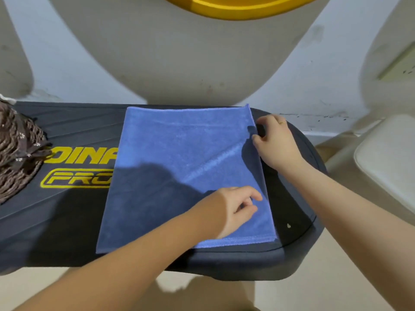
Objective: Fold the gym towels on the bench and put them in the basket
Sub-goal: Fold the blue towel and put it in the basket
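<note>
A blue towel (170,158) lies flat across the black padded bench (74,129), which carries yellow lettering. My right hand (277,142) pinches the towel's right edge near the far corner, lifting a small fold of cloth. My left hand (238,209) rests on the towel close to its near right corner, fingers curled against the fabric; whether it grips the cloth I cannot tell. A brown patterned towel (15,151) lies bunched at the bench's left end. No basket shows clearly.
A yellow rim (235,7) shows at the top edge above a pale rounded surface. A white padded seat (386,160) stands to the right of the bench. The bench's rounded end (301,221) lies just right of the blue towel.
</note>
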Available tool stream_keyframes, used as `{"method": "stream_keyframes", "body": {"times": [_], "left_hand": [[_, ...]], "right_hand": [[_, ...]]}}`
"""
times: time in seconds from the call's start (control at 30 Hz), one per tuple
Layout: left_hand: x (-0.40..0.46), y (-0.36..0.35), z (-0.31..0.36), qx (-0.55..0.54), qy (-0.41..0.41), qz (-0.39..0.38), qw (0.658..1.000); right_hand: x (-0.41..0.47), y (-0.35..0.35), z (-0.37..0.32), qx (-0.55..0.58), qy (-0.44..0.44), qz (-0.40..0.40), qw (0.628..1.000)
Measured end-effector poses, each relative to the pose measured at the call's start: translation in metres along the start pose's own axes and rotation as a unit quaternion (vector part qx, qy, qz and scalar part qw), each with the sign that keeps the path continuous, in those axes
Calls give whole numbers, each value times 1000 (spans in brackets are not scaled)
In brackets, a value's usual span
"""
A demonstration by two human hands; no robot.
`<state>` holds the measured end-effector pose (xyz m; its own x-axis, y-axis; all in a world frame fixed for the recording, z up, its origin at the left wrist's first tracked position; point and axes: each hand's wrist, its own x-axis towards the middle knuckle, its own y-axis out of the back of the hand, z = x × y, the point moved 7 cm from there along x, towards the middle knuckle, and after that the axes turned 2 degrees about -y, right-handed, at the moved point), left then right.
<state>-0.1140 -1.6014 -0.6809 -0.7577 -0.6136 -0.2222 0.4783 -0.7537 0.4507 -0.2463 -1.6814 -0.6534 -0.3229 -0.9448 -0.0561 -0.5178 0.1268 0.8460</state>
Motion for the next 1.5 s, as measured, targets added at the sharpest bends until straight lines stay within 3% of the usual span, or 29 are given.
{"method": "stream_keyframes", "body": {"times": [0.1,0.17,0.3,0.43,0.53,0.7,0.87,0.97,1.1,1.17,1.23,1.33,1.43,1.5], "left_hand": [[-15,4,-11,137,-65,37,988],[-23,6,-15,236,-116,93,960],[-36,2,-31,316,-66,68,944],[-54,-2,-41,425,-70,60,901],[-54,-2,-39,464,-83,81,878],[-58,4,-22,427,-153,104,885],[-69,-1,-15,447,-211,107,863],[-70,-3,-10,459,-223,112,852],[-65,-6,-6,440,-245,85,860],[-66,-5,-7,406,-243,59,879],[-68,2,-11,319,-191,32,928],[-67,36,-28,260,-120,90,954],[-59,90,-49,302,-41,217,927],[-52,108,-74,344,49,201,916]], "right_hand": [[-43,-3,2,-28,18,-9,999],[-63,-10,7,-63,10,-36,997],[-90,-11,23,-61,-70,-54,994],[-119,-8,35,-52,-180,-104,977],[-140,-11,37,-59,-223,-158,960],[-153,-5,37,-7,-249,-125,960],[-159,-2,38,32,-266,-132,954],[-157,-4,35,-10,-247,-131,960],[-154,-9,30,-156,-222,-171,947],[-153,-6,21,-244,-209,-171,931],[-146,-3,1,-297,-154,-124,934],[-131,-13,-44,-223,-9,-34,974],[-102,-46,-74,-108,77,-80,988],[-82,-72,-87,-111,124,-118,979]]}}
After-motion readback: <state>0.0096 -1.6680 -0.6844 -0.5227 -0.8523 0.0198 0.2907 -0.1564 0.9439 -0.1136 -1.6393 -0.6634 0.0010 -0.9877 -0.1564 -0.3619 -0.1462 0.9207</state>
